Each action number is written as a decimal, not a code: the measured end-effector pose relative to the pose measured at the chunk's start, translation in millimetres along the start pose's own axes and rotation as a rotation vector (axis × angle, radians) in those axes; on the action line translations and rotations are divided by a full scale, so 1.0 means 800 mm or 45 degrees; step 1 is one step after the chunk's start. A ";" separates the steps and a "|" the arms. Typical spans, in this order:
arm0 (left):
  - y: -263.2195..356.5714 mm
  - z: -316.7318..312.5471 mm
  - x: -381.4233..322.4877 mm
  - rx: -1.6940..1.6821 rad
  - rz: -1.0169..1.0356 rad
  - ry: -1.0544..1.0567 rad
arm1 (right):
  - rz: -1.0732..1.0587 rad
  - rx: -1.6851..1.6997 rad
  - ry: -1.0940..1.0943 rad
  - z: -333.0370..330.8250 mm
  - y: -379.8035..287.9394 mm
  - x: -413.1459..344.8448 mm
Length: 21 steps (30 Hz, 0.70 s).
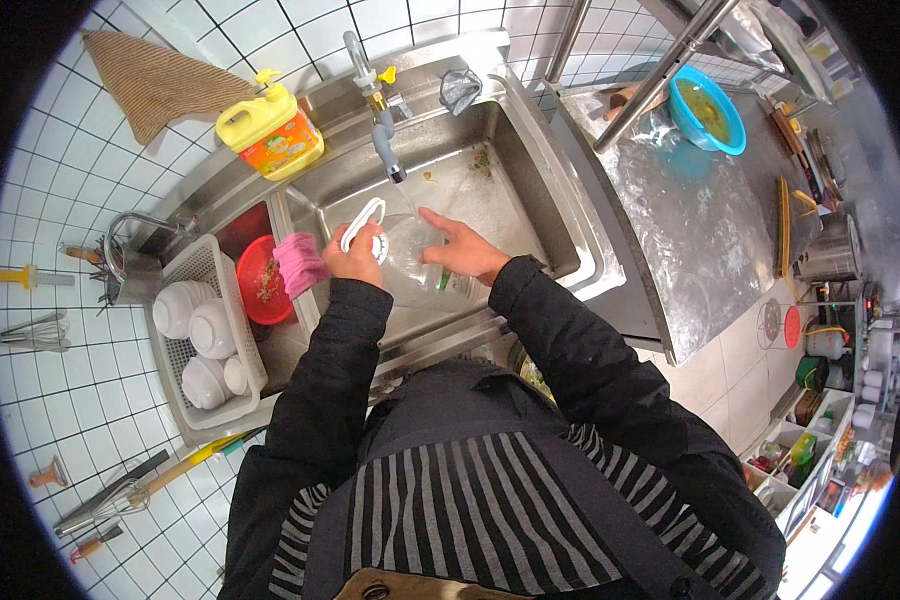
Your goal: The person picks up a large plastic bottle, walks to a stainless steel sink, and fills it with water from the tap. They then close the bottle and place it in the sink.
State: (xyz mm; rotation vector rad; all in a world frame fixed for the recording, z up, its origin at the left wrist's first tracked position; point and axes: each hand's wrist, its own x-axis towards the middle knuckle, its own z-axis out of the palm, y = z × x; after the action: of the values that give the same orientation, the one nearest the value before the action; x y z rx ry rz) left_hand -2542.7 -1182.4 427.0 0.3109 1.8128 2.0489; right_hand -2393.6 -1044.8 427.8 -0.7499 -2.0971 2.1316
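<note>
My left hand (352, 259) grips a white plastic handle (364, 225) with a round white part bearing dark marks. Just right of it, low over the sink basin (450, 180), is a clear plastic container (401, 262); whether the handle is joined to it is hard to tell. My right hand (465, 251) is beside the clear container with thumb and index finger spread. A thin water stream from the grey faucet (386, 146) falls near that index fingertip. Whether the right fingers touch the container is unclear. A patch of green shows beneath that hand.
Left of the basin are a pink cloth (300, 265), a red strainer bowl (259, 277) with food scraps, and a white basket (229, 300) of white bowls. A yellow detergent jug (270, 131) stands behind. Rightward, a steel table (667, 217) holds a blue basin (709, 112).
</note>
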 end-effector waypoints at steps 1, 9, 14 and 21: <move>0.000 0.002 -0.002 -0.001 -0.028 0.013 | -0.027 -0.044 0.038 0.002 0.000 0.002; 0.007 0.004 -0.003 -0.019 0.006 -0.051 | 0.078 0.052 0.030 0.000 -0.006 0.001; 0.008 0.004 -0.005 -0.016 -0.003 -0.039 | 0.095 0.089 -0.015 -0.003 -0.008 -0.004; 0.005 0.008 -0.006 -0.031 0.009 -0.050 | 0.034 0.099 0.050 -0.001 0.004 0.004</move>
State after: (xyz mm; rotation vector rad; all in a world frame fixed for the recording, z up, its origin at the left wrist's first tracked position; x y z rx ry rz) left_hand -2536.5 -1179.1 432.2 0.3480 1.7647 2.0537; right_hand -2395.2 -1042.8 423.9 -0.8085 -1.9835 2.1791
